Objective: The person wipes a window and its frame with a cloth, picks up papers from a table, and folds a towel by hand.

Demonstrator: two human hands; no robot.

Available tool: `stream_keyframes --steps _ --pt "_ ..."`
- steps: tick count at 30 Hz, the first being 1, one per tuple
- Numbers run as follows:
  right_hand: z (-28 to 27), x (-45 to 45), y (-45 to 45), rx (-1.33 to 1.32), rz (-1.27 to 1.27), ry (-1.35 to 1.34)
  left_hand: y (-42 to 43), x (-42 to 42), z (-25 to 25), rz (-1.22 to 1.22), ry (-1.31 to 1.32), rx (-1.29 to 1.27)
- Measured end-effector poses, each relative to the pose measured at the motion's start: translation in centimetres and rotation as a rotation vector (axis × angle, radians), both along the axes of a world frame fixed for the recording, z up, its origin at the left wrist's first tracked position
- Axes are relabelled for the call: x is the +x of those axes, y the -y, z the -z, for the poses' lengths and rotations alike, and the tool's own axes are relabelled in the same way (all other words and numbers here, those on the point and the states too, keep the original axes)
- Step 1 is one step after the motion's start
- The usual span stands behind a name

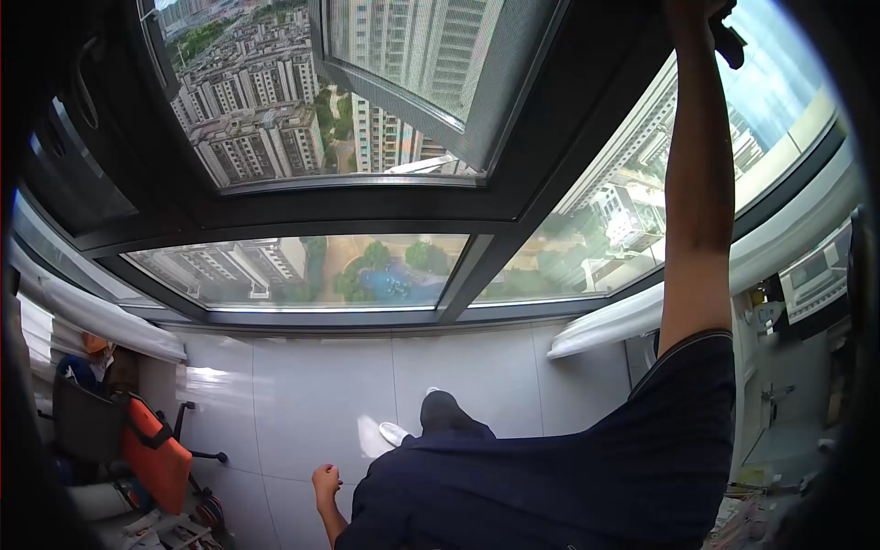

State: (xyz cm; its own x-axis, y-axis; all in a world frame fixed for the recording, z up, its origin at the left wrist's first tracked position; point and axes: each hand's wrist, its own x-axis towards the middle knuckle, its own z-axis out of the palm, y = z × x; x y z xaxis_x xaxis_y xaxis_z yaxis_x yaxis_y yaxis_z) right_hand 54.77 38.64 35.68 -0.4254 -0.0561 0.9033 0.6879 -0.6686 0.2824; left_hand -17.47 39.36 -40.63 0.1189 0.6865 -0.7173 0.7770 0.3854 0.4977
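1. The right hand (694,9) is raised at the top edge of the view, where a small dark object (731,46) shows just beside it against the bright glass
2. That object's visible part slants downward and to the right from the hand; its full length, and so its true long axis, is hidden
3. The right hand is much the nearer one, its arm (698,183) stretched almost straight up along the right-hand panes; the left hand (325,481) hangs low over the tiled floor (321,394), well apart from the object
4. The left hand's fingers are curled into a loose fist, and nothing shows in it; the right hand is cut off and dark, so whether it grips the object or only touches it I cannot tell
5. The dark window frame (367,213) spans the space ahead, and an angled window sash (449,128) lies to the left of the raised arm, apart from both hands
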Motion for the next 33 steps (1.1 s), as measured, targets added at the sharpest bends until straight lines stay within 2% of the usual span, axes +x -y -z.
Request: stream_keyframes --steps 2,3,8,9,13,16,19,22,25,28,31,33 --pt "8.3 -1.5 -0.2 0.013 0.038 -0.043 -1.6 2.4 0.6 0.106 -0.030 -0.063" --pt "12.5 -1.4 0.4 -0.109 -0.003 -0.151 -2.5 3.8 0.9 0.157 -0.023 -0.071" --pt "40.2 -3.2 1.5 -0.209 -0.005 -0.577 -7.9 10.1 -0.4 0.386 0.007 -0.006" --pt "44.1 -3.2 1.6 -0.235 -0.008 -0.641 -9.1 11.2 -1.2 0.393 0.015 0.014" --pt "52.9 -5.0 2.3 -0.296 0.025 -0.655 -13.2 14.0 -5.8 0.385 0.026 0.152" --pt "54.1 -5.8 4.1 -0.397 0.063 -0.741 -13.0 16.6 -13.6 0.332 0.022 0.212" --pt "53.1 -6.2 4.9 -0.466 0.011 -0.766 -10.8 16.3 -17.8 0.148 0.120 0.217" --pt "51.9 -5.7 6.4 -0.550 0.028 -0.726 -7.1 16.7 -22.3 0.079 0.203 0.178" --pt "50.7 -5.8 7.3 -0.614 0.020 -0.735 -4.7 19.1 -27.1 0.181 0.346 0.045" --pt "49.2 -6.4 7.0 -0.615 0.023 -0.784 -4.6 21.9 -28.8 0.247 0.594 0.072" --pt "48.2 -7.5 6.2 -0.573 0.026 -0.853 -6.6 22.0 -28.5 0.291 0.773 -0.139" --pt "47.7 -8.7 6.1 -0.532 -0.012 -0.973 -8.6 20.5 -29.0 0.461 0.826 -0.195"
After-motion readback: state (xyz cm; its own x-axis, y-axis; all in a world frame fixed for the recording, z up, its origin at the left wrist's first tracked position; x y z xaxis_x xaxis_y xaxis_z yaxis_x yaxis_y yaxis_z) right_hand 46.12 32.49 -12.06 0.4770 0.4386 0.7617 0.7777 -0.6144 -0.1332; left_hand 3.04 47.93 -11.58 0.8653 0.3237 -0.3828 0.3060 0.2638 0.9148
